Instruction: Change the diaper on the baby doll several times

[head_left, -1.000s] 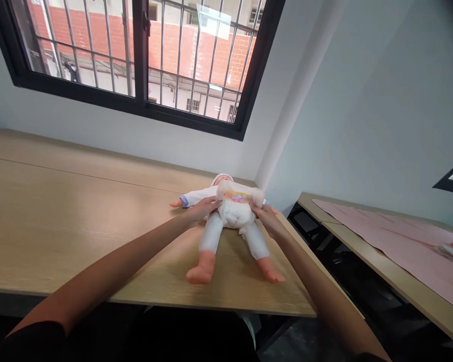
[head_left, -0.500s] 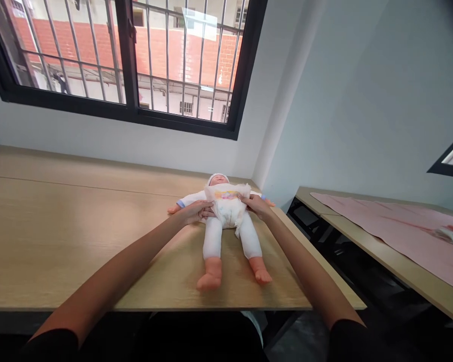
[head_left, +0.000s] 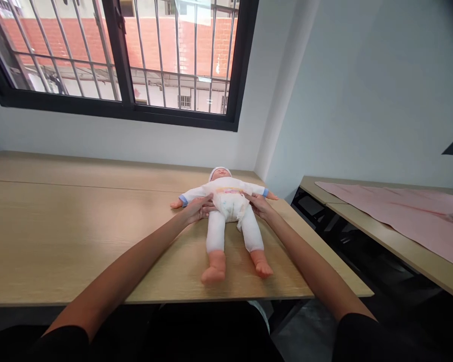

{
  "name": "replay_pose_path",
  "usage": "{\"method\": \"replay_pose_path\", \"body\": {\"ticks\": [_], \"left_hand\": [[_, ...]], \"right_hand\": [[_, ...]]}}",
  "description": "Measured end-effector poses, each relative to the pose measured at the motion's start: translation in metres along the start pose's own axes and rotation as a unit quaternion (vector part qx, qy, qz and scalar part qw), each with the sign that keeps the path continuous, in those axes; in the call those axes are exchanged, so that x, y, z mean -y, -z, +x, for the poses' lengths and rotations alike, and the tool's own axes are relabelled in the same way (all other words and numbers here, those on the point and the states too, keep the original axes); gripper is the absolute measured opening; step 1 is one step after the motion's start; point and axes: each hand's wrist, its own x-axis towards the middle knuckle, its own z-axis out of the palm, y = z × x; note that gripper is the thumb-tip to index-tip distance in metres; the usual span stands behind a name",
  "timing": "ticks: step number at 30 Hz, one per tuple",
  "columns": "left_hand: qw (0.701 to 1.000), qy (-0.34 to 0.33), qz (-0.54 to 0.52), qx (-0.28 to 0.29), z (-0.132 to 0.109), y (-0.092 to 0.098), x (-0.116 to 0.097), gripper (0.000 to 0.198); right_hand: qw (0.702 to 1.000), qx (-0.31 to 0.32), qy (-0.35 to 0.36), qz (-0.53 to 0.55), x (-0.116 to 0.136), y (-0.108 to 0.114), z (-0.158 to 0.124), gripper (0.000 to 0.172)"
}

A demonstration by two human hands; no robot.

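The left hand [head_left: 198,207] and right hand [head_left: 259,205] lie with fingers stretched against either side of the diaper [head_left: 230,205] on the doll [head_left: 226,187]; whether they pinch it I cannot tell. The doll lies face up near the right end of the wooden table [head_left: 60,231], a pink cloth [head_left: 400,211] well apart to the right. Its long axis runs away from the person, head toward the barred window [head_left: 136,60], feet toward the near edge.

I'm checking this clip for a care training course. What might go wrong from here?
1. The doll lies close to the right edge of the table; a sideways tug may slide it off.
2. The left hand and right hand touch only the sides of the diaper, so it may end up crooked or loose.
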Motion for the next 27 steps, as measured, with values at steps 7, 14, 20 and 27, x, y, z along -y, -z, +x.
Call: {"method": "replay_pose_path", "body": {"ticks": [7,14,20,27], "left_hand": [[0.998,-0.052,-0.003,-0.045,-0.011,-0.013,-0.006,0.066],[0.977,-0.1,0.145,-0.118,-0.014,-0.026,-0.005,0.043],[0.987,-0.052,0.111,-0.101,-0.011,-0.018,-0.002,0.042],[0.94,-0.149,0.148,-0.268,-0.005,-0.012,0.008,0.022]], "right_hand": [[0.999,-0.026,0.01,0.031,0.002,-0.008,-0.006,0.044],[1.0,-0.019,0.007,-0.003,0.009,-0.014,-0.015,0.043],[1.0,-0.017,0.008,0.021,0.006,-0.013,-0.012,0.042],[0.999,-0.029,-0.016,0.006,-0.002,-0.009,-0.004,0.045]]}}
